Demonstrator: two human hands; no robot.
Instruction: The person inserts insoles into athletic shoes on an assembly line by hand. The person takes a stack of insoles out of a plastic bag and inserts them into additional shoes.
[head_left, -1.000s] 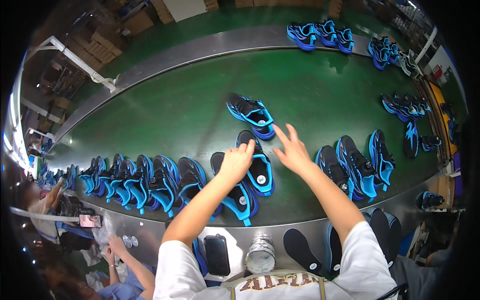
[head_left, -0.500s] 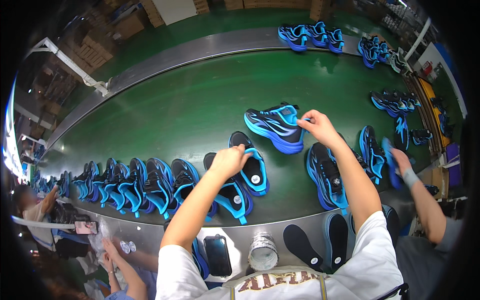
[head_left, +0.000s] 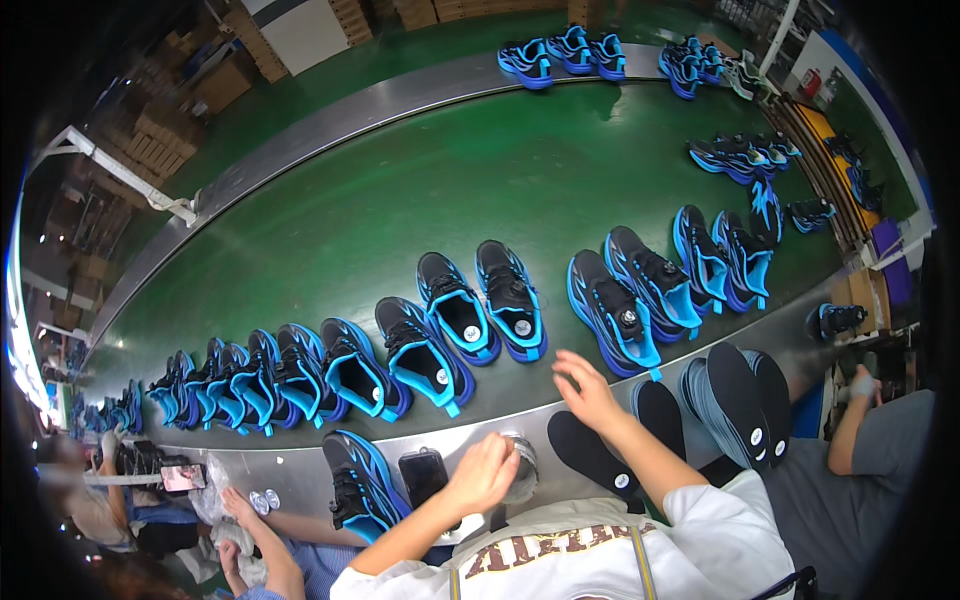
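My left hand (head_left: 485, 473) is curled closed at the rim of a clear jar (head_left: 522, 480); whatever its fingers may hold is hidden. Over the metal ledge, my right hand (head_left: 588, 392) is open with its fingers apart and touches no shoe. Beyond the hands, two black and blue sneakers, a left one (head_left: 458, 312) and a right one (head_left: 512, 305), stand side by side on the green belt. Each has a round white sticker on its insole. Another sneaker (head_left: 362, 485) rests on the ledge, left of a dark phone (head_left: 424, 474).
A row of sneakers (head_left: 350, 370) runs along the belt's near edge to the left. More sneakers (head_left: 612, 300) stand to the right. Black insoles (head_left: 590, 448) and an insole stack (head_left: 735, 405) lie on the ledge (head_left: 520, 425). Co-workers' arms (head_left: 262, 540) show at both sides.
Both hands have let go of the sneakers and drawn back toward me. The tilted sneaker my right hand held now stands beside its neighbour. The whole view has shifted.
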